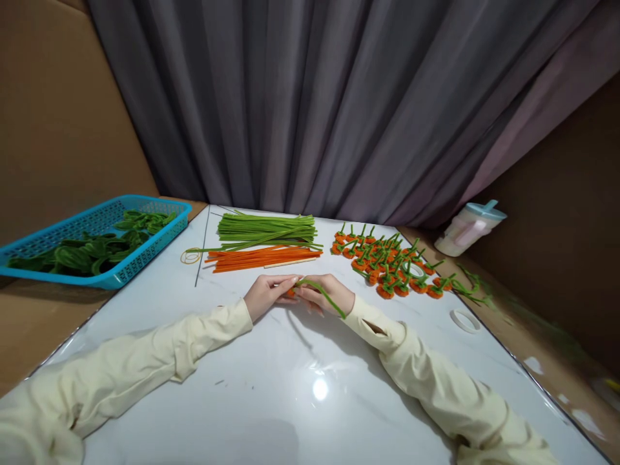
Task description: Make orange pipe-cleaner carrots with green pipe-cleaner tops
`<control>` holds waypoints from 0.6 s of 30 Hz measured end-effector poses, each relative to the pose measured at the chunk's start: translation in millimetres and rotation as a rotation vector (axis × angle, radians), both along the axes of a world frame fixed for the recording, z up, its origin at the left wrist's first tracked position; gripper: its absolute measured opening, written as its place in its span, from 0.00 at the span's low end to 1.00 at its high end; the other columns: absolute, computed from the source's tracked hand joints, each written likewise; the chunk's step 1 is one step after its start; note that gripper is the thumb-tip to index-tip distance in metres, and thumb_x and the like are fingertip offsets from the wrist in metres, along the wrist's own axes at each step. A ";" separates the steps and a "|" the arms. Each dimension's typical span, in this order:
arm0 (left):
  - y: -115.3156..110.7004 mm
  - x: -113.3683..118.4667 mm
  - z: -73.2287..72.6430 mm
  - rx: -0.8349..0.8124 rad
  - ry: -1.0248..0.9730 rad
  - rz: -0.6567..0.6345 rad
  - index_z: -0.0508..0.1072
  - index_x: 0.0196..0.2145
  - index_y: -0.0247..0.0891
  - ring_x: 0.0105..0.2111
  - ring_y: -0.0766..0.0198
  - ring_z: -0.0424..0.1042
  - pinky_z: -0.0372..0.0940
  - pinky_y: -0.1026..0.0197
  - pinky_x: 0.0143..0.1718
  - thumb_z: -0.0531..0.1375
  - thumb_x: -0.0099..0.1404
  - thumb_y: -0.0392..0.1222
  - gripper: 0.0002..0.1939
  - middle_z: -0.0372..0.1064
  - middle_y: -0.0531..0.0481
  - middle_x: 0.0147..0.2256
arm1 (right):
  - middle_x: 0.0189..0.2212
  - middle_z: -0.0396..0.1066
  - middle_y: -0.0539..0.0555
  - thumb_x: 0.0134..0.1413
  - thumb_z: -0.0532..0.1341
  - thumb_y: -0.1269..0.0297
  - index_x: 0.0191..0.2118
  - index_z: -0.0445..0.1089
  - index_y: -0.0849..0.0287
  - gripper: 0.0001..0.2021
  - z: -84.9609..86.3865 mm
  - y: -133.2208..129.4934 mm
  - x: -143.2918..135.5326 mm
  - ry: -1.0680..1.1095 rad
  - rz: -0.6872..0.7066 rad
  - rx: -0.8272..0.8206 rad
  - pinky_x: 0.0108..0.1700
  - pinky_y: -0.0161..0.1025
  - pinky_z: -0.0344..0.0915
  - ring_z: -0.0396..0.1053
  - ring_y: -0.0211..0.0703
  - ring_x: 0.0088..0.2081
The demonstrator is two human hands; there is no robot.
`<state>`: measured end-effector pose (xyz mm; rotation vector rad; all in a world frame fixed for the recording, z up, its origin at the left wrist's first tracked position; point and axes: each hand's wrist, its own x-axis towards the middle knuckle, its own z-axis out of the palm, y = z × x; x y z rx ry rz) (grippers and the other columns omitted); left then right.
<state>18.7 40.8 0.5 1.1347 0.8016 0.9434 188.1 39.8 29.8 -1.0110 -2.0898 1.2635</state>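
Orange piece (290,292), seemingly one, and one green stem (330,299) are pinched by left hand (267,297) and right hand (335,294).

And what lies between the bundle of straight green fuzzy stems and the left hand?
In the head view: a bundle of straight orange fuzzy stems and a thin pale stick.

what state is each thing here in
Orange and green fuzzy piece: held, green end loose
Left hand: fingers curled at the piece
Right hand: the same
Blue plastic lattice basket: holding green loops
Green fuzzy sticks: bunched, lying flat
Orange fuzzy sticks: bunched, lying flat
Orange fuzzy rounds with green stems: clustered
Pale cup with blue lid: covered
Nearer white ring: lying flat
Grey fabric curtain: hanging
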 end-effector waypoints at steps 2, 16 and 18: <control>-0.3 0.1 -0.2 0.011 0.012 -0.002 0.75 0.38 0.30 0.32 0.61 0.73 0.70 0.57 0.38 0.63 0.50 0.50 0.22 0.74 0.44 0.35 | 0.14 0.64 0.46 0.54 0.53 0.57 0.26 0.63 0.62 0.14 -1.1 -0.8 0.4 -0.072 -0.002 0.106 0.18 0.27 0.56 0.56 0.28 0.13; -5.3 1.6 -1.5 0.145 0.116 0.027 0.77 0.31 0.30 0.27 0.66 0.69 0.70 0.61 0.34 0.60 0.53 0.52 0.19 0.69 0.48 0.28 | 0.14 0.63 0.45 0.55 0.50 0.66 0.26 0.60 0.60 0.09 2.1 -3.0 -0.3 -0.200 0.018 0.137 0.17 0.28 0.58 0.60 0.31 0.12; -5.1 0.3 0.2 0.082 0.069 -0.010 0.76 0.33 0.30 0.28 0.65 0.70 0.70 0.59 0.34 0.61 0.51 0.53 0.22 0.68 0.47 0.30 | 0.14 0.62 0.46 0.54 0.52 0.61 0.27 0.61 0.60 0.10 2.4 -1.6 1.6 -0.176 0.014 0.091 0.16 0.29 0.58 0.61 0.32 0.12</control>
